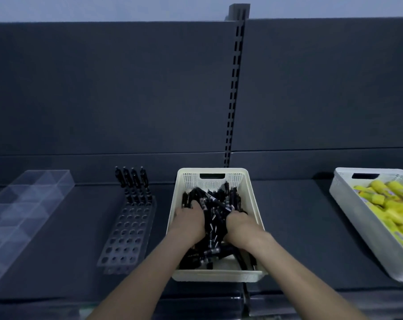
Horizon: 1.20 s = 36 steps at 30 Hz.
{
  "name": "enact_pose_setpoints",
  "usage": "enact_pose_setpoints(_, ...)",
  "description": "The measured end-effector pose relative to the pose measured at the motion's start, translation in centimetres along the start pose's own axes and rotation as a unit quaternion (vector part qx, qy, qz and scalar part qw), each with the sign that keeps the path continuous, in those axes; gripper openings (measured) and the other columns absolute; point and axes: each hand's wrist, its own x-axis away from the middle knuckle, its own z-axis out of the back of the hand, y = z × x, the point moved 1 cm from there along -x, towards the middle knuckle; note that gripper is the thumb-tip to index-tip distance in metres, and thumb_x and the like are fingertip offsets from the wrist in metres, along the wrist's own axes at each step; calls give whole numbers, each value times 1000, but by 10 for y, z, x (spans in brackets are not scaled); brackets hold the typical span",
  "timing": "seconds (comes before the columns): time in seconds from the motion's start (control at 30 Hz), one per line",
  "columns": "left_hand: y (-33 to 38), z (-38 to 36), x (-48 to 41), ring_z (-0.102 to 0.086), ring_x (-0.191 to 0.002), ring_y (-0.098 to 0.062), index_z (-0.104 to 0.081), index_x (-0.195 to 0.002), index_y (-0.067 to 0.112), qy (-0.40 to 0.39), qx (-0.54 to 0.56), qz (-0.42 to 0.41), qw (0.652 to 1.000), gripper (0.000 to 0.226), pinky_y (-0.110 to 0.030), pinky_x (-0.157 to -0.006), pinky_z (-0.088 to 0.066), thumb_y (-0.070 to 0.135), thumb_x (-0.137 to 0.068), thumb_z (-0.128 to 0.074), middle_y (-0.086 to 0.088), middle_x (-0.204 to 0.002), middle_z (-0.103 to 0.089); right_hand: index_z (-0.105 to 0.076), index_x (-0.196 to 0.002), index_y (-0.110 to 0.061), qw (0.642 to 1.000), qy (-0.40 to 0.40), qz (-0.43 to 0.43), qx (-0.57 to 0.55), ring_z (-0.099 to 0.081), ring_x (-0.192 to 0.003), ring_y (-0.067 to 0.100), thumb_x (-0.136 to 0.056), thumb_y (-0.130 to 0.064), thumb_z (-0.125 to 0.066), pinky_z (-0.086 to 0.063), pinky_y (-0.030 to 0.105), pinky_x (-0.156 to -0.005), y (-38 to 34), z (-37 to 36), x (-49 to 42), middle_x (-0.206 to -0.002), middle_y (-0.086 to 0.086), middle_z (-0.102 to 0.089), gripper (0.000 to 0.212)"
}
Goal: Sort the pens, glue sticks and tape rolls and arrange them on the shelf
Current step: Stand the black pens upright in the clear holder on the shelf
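Left grip (189, 221) and right grip (241, 224) curl their fingers into a heap of black pens (215, 211), clutching a bunch between them inside the cream perforated plastic basket (253, 197) on the dark grey shelf (288, 227). Four more pens (134, 185) stand upright in the clear holed rack (126, 232) just left. Yellow glue sticks (392, 204) fill a white basket (348, 218) at right.

one camera on my head looks forward and down, close over the shelf (300, 227) and its back panel (126, 88).
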Motion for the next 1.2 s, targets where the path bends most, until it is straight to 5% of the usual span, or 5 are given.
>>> enact_pose_setpoints(0.23, 1, 7, -7, -52, -70, -19, -49, -81, 9, 33, 157, 8, 987, 6, -25, -55, -39, 4, -84, -52, -5, -79, -54, -40, -118, -1, 995, 69, 36, -66, -59, -103, 31, -83, -9, -58, -42, 29, -72, 6, -6, -1, -114, 15, -58, 40)
enact_pose_setpoints(0.33, -1, 8, -10, -41, -55, -13, -37, -60, 14, 9, 223, 37, 974, 30, -23, -45, -30, 5, -85, -52, -1, -63, -43, -43, -110, -4, 989, 71, 42, -120, -56, -85, 25, -81, -15, -63, -42, 28, -66, 5, -5, -1, -93, 5, -56, 37)
enact_pose_setpoints(0.63, -11, 15, 0, -61, -95, -26, -52, -107, 6, -11, 435, 34, 900, 28, -37, -82, -51, 23, -86, -63, -12, -105, -62, -51, -69, -13, 937, 12, 42, -347, -45, -48, 12, -79, -10, -67, -35, 22, -46, 11, -3, -10, -61, 2, -51, 19)
enact_pose_setpoints(0.97, -12, 43, 27, -57, -58, -16, -55, -92, 9, 60, 626, -33, 777, 4, -30, -58, -50, 12, -93, -53, -5, -69, -57, -53, -78, -10, 857, 37, 113, -502, -35, -40, 8, -91, -18, -57, -30, 20, -40, 23, 20, -2, -45, -5, -41, 16)
enact_pose_setpoints(1.2, -8, 61, 37, -40, -45, -14, -49, -89, 10, 108, 631, -84, 764, 8, -25, -47, -39, 15, -95, -50, -3, -56, -46, -62, -49, -18, 801, -90, 203, -556, -32, -42, 8, -87, -7, -60, -25, 15, -36, 19, 55, 21, -53, -1, -52, 40)
